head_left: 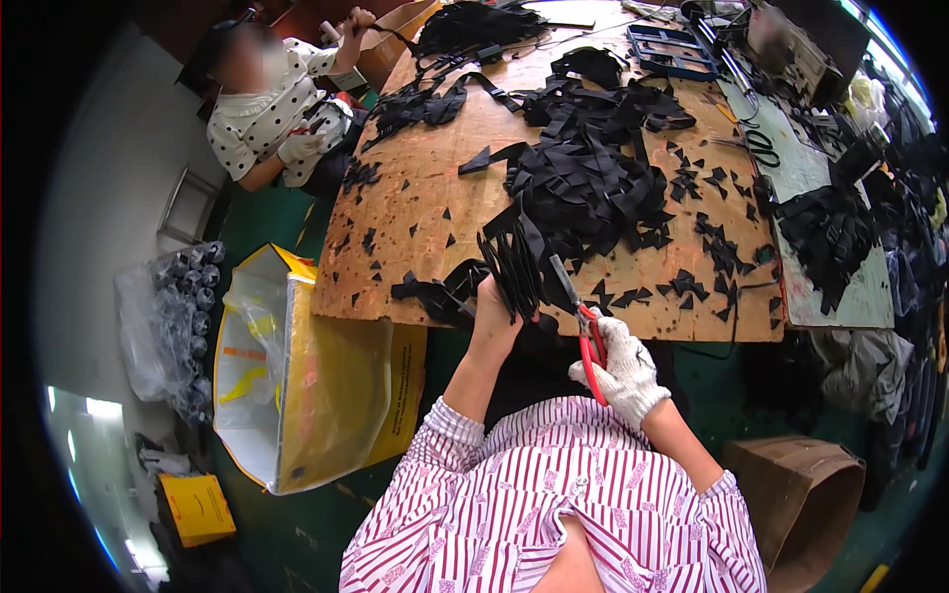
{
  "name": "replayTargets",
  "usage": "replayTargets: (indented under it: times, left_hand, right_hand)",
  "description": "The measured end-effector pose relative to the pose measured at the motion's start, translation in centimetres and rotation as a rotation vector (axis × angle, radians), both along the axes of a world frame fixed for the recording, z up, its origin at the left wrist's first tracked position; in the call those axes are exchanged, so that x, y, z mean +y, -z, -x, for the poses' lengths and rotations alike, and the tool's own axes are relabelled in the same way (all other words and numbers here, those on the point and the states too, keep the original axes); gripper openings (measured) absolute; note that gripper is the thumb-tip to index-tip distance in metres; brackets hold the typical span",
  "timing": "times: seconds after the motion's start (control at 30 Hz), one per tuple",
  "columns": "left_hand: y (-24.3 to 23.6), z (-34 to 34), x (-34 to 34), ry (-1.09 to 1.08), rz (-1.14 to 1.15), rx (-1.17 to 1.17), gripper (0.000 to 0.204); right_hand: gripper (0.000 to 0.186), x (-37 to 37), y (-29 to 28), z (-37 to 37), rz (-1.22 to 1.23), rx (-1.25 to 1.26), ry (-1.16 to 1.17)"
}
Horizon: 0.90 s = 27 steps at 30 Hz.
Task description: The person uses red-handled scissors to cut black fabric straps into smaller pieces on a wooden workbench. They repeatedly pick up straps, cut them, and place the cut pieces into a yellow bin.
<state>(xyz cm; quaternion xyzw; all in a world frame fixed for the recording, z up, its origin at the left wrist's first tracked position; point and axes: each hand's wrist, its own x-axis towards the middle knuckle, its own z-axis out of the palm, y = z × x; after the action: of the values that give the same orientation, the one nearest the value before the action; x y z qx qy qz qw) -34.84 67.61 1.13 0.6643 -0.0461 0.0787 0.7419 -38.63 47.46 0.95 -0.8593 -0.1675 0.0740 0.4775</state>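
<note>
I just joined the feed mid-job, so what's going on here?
The person's bare left hand holds a bundle of black strips, while the gloved right hand grips red-handled scissors, their blades just right of the bundle. Beyond, a heap of black strips lies on the wooden table, with small black scraps scattered around. A co-worker in a dotted shirt is at the table's far left.

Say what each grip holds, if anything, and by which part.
Left grip: a bunch of black strips, by its near part. Right grip, gloved: a scissors-like tool, by its red handles.
</note>
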Motion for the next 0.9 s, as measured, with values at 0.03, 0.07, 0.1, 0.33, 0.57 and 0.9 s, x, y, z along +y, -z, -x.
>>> replayTargets:
  times: [0.03,0.07,0.1,0.33,0.57,0.9]
  left_hand:
    - [0.0,0.1,-0.2,-0.005,-0.010,-0.003,0.034]
    - [-0.1,0.2,-0.3,-0.006,-0.005,0.000,0.034]
    - [-0.2,0.3,-0.4,-0.007,0.001,0.004,0.034]
    - [0.8,0.4,-0.1,-0.064,-0.079,0.030,0.026]
    - [1.4,-0.1,0.1,-0.077,-0.115,-0.054,0.014]
    - [0.8,0.8,-0.6,-0.076,-0.131,0.046,0.004]
  right_hand:
    - [0.073,0.0,0.0,0.0,0.002,-0.006,0.006]
    - [0.072,0.0,0.0,0.0,-0.002,0.001,0.004]
    - [0.072,-0.1,0.0,0.0,-0.005,0.008,0.003]
    - [0.062,-0.1,-0.8,0.0,-0.008,0.141,-0.007]
    - [0.054,0.0,1.5,0.8,-0.158,0.292,0.049]
    - [0.052,0.2,1.2,0.4,-0.157,0.333,0.053]
